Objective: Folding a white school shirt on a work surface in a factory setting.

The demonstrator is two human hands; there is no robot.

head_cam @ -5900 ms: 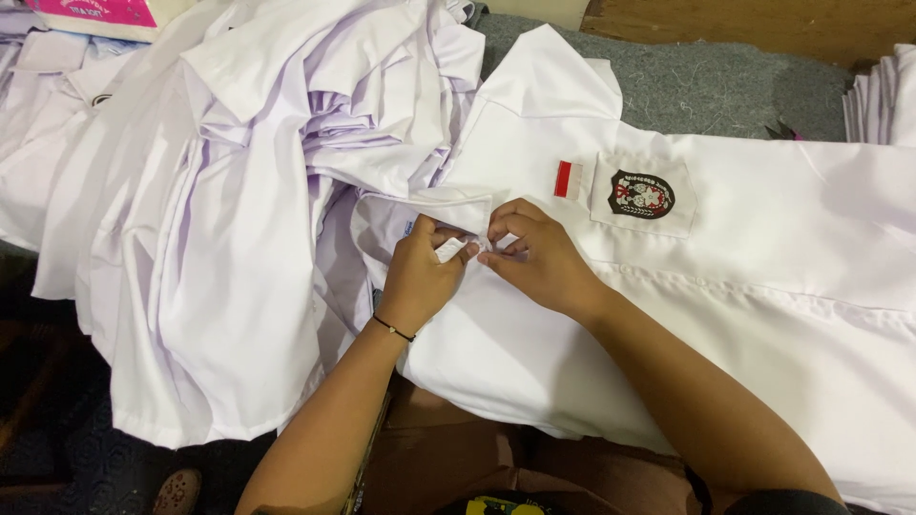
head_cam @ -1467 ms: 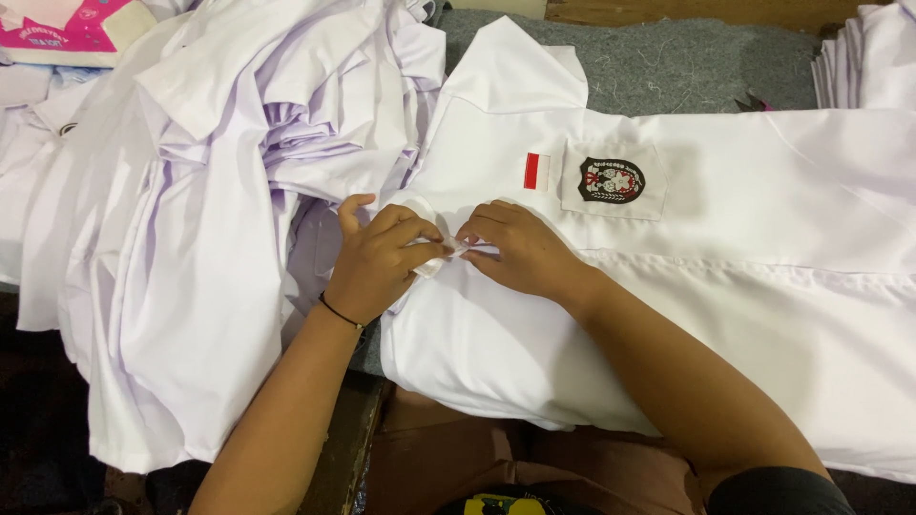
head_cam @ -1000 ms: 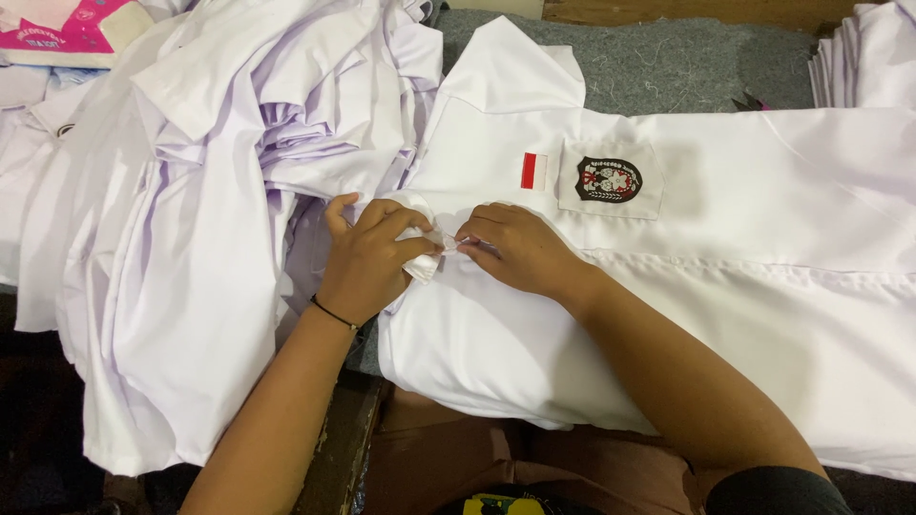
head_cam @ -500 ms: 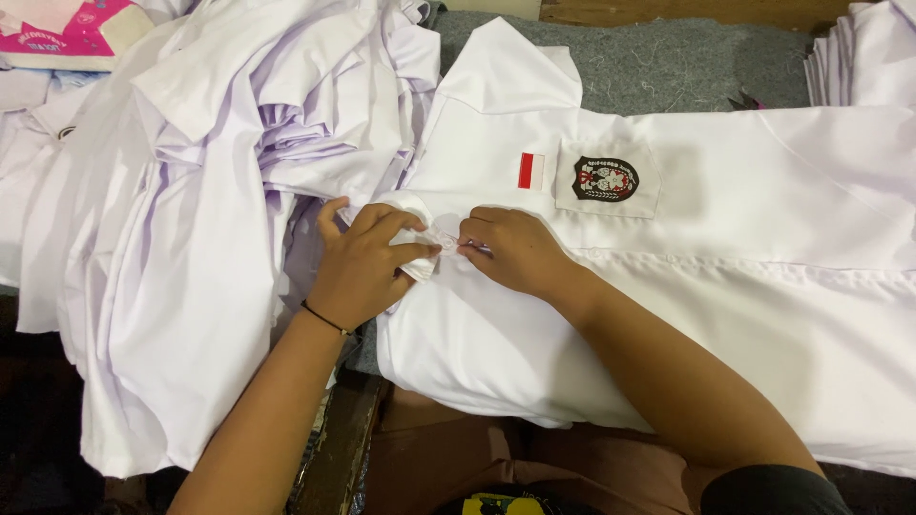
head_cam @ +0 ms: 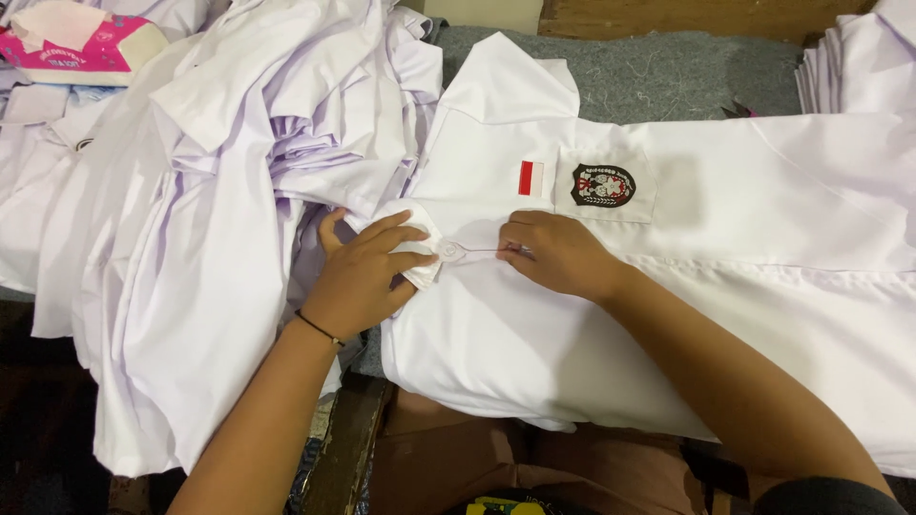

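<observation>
A white short-sleeved cotton uniform shirt lies spread flat, front up, across a worktop covered in grey felt-like cloth, its collar pointing toward the far edge and its lower part running off to the right. On its chest sit a small red-and-white rectangular patch and, just beside that, a dark shield-shaped embroidered badge on the pocket. The left hand rests at the shirt's front edge, its fingers closed narrowly over a folded bit of the white fabric, right next to a small clear round button. The right hand lies on the placket just to the right of that button, its fingers curled and pinched together; what they pinch is too small to tell, though a thin thread-like line runs from the button toward them. A thin dark band circles the left wrist. To the left, a loose heap of white shirts spills over the worktop's near edge, touching the spread shirt. A pink tissue box sits at the far left corner, and a neat stack of folded white cloth stands at the far right. Brown wood shows behind the grey covering.
</observation>
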